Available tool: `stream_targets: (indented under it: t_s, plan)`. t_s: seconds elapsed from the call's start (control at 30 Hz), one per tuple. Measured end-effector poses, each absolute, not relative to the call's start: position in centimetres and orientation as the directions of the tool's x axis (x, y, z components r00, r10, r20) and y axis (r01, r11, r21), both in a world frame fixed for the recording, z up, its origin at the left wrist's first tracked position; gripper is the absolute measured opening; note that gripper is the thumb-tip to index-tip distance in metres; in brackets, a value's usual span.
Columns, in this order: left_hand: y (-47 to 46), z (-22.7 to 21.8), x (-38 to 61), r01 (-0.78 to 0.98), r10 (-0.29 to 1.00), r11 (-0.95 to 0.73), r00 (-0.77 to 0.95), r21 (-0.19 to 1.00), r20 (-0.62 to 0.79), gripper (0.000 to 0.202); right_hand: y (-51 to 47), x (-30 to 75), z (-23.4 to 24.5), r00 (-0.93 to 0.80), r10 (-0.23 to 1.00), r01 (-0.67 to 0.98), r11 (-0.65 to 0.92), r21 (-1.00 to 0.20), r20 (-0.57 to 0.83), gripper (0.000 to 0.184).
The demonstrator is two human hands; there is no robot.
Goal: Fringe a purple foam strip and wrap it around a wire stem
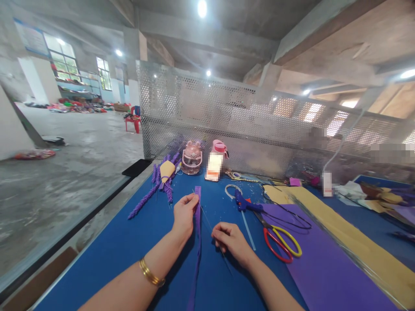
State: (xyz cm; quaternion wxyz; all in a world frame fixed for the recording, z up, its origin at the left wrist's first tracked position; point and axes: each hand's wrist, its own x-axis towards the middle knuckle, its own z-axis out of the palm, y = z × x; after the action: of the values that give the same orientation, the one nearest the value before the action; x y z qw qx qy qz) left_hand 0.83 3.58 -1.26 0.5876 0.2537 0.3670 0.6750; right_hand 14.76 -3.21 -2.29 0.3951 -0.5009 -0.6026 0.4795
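Red-and-yellow scissors (281,242) and blue glue gun (244,204) on blue tabletop (123,246); pink bottles (192,157) by mesh screen (246,116); purple sheet (324,263) right.

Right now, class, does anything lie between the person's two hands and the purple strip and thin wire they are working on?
Nothing visible does. The left hand already pinches the purple strip, and the right hand holds the thin wire. The scissors lie off to the right.

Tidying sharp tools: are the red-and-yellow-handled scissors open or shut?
Open: the red-and-yellow-handled scissors lie on the purple sheet with handle loops spread apart.
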Motion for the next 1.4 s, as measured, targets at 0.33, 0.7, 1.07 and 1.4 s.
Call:
stream_targets:
  t_s: [0.33,0.7,1.07,1.4]
  plan:
    - [3.39,-0.97,0.81,-0.609,0.980,-0.037,-0.177,0.792,-0.090,0.033,-3.32,14.66,-2.31,-0.170,0.985,0.256,0.040,-0.966,-0.004,0.021]
    - [3.26,-0.81,0.88,-0.624,0.981,-0.025,-0.166,0.781,-0.102,0.033,-3.32,14.80,-2.60,-0.177,0.984,0.261,0.046,-0.964,0.000,0.016]
    - [3.16,-0.69,0.86,-0.639,0.983,-0.024,-0.155,0.769,-0.099,0.032,-3.40,14.81,-2.52,-0.165,0.986,0.252,0.042,-0.967,0.000,0.017]
    - [3.11,-0.72,0.85,-0.636,0.986,-0.020,-0.141,0.772,-0.091,0.030,-2.99,15.24,-2.45,-0.201,0.979,0.283,0.075,-0.956,0.017,0.015]
